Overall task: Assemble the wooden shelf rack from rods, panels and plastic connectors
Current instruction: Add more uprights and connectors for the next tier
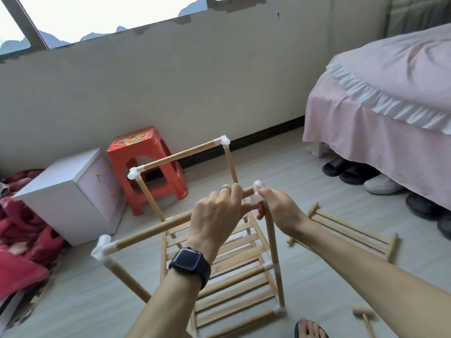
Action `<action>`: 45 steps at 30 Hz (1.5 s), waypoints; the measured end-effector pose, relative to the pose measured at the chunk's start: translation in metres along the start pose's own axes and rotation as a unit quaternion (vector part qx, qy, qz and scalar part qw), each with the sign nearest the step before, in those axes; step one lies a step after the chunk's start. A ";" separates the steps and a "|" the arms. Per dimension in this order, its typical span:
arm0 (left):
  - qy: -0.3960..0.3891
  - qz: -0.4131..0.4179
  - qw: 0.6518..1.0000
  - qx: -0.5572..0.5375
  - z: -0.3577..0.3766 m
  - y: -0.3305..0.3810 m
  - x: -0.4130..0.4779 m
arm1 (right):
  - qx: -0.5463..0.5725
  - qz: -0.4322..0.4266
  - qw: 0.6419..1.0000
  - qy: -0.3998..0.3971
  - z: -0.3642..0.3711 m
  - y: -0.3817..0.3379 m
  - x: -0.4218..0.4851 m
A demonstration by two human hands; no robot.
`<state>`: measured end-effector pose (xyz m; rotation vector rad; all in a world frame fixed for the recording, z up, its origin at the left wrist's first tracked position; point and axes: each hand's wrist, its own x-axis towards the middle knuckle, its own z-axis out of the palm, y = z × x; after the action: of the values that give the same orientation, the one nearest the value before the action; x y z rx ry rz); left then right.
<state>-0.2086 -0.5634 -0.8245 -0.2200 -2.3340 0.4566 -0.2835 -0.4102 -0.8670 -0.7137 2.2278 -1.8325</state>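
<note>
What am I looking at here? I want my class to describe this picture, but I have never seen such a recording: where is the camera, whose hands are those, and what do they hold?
There is no machine here. This is one picture from a wide-angle camera worn on a person's head, looking forward and down, so the two arms are that person's own. They are building a wooden rack, which stands on the floor with slatted shelves already in it. The left hand, the one with the watch, grips the top rod. The right hand pinches the white plastic connector at that rod's end. On the floor to the right lie a loose slatted panel and a small wooden mallet. Behind stand a red stool, a white cabinet and a bed.
</note>
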 end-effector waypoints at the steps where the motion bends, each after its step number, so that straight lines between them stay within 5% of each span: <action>1: 0.000 -0.004 1.000 0.001 0.000 0.000 0.000 | -0.006 -0.006 1.000 0.003 0.000 0.001 0.000; 17: 0.001 -0.091 0.992 -0.092 0.002 0.003 0.001 | -0.028 -0.056 0.996 0.065 0.006 0.013 -0.003; 45: -0.009 -0.058 0.997 -0.046 0.006 0.008 -0.008 | -0.058 -0.055 0.995 0.066 0.008 0.007 -0.007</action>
<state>-0.2073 -0.5600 -0.8366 -0.1225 -2.3731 0.2959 -0.2762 -0.4133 -0.8772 -0.7719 2.4417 -1.8625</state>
